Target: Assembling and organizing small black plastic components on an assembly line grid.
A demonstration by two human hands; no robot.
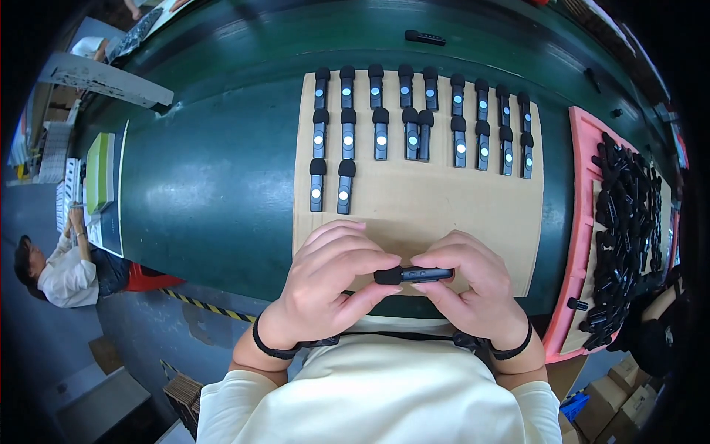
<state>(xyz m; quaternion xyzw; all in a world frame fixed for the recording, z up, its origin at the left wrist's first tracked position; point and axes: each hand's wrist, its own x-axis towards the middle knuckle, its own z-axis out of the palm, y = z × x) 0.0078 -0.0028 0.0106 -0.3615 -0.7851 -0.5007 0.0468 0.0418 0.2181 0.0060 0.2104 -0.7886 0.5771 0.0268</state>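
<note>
Close in front of my body, a small black wireless microphone (427,274) lies level between my two hands. My left hand (325,274) pinches its black foam cap between thumb and forefinger. The body's other end is gripped by the thumb and fingers of my right hand (477,277). Just beyond them is a brown cardboard sheet (414,196). Similar microphones (347,90) stand on it in two long rows, foam caps pointing away, each mostly showing a pale round spot. Two more microphones (344,191) begin a third row at the left. In the second row, two touch side by side.
The cardboard rests on a dark green table (207,185). To the right, a pink foam tray (575,222) holds a heap of black microphones (617,214). A single microphone (425,38) lies at the far side. At left are a grey post (111,80), a green box (101,174) and another person (70,277).
</note>
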